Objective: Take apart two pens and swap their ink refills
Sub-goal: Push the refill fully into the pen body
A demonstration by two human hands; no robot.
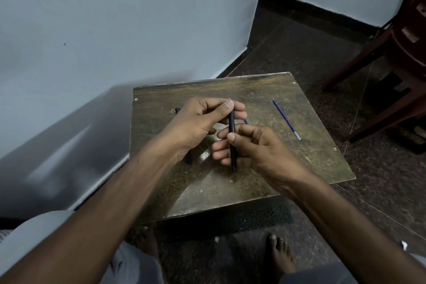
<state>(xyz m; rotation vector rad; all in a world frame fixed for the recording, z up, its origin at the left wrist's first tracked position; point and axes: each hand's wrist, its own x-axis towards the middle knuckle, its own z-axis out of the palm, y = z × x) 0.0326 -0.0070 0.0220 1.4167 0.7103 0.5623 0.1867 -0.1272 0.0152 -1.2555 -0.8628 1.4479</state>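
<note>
I hold a black pen (232,143) upright over the small worn table (306,159). My left hand (202,122) pinches its upper end between thumb and fingers, and my right hand (251,147) grips its lower barrel. A second black pen (188,159) lies on the table under my left hand, mostly hidden, with its far end showing by the wrist. A blue ink refill (286,119) lies loose on the table to the right of my hands. A short blue piece (246,121) peeks out behind my left fingers; what it is I cannot tell.
The table stands against a pale wall on the left. A dark wooden chair (396,57) is on the floor at the far right. My bare feet (279,253) rest on the dark speckled floor in front of the table.
</note>
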